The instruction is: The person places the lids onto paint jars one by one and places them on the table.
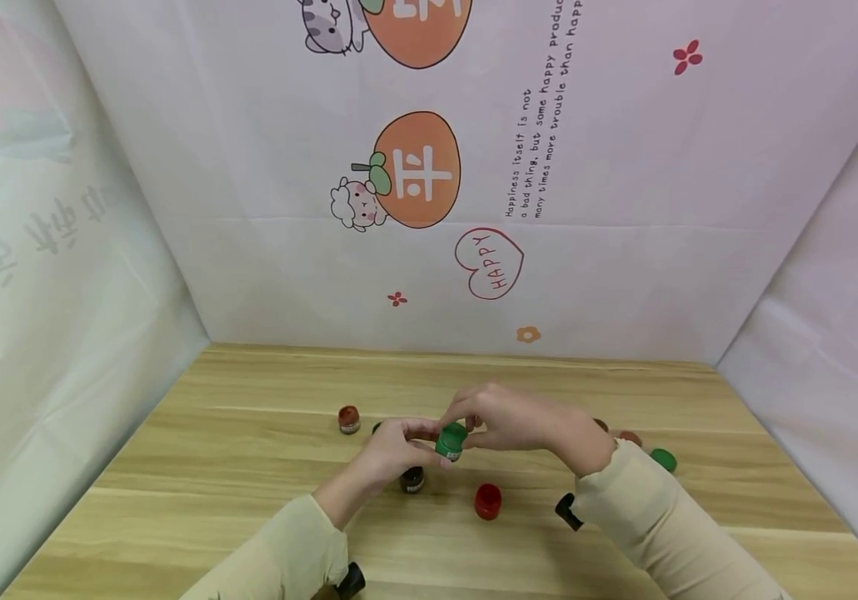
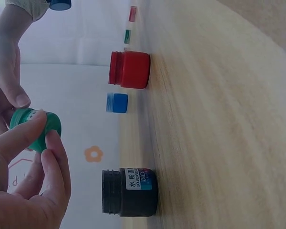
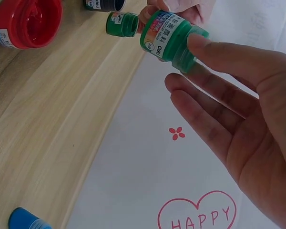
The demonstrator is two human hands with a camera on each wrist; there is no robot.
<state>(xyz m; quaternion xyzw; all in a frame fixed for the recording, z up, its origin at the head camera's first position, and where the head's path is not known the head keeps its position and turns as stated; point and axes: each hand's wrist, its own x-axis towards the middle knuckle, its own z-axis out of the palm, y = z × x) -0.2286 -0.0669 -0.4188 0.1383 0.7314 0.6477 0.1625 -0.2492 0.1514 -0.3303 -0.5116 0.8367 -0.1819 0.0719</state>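
Note:
Above the wooden table, both hands hold a small green paint jar (image 1: 450, 442) with a printed label. My left hand (image 1: 396, 454) grips it by its lower body, thumb on one side and fingers on the other. The right hand (image 1: 507, 419) pinches the jar at its neck; in the right wrist view its thumb lies on the neck while the other fingers stretch out. No lid shows on this jar. A dark paint jar (image 1: 411, 479) stands under the left hand, and an uncapped red paint jar (image 1: 487, 502) stands nearer the front.
An orange-brown jar (image 1: 349, 419) stands at left. A second green jar (image 3: 122, 25) and a blue jar (image 2: 117, 103) show in the wrist views. Right of the right forearm lie a green lid (image 1: 664, 459) and a brown lid (image 1: 630, 437). Printed white sheeting (image 1: 624, 275) rises behind.

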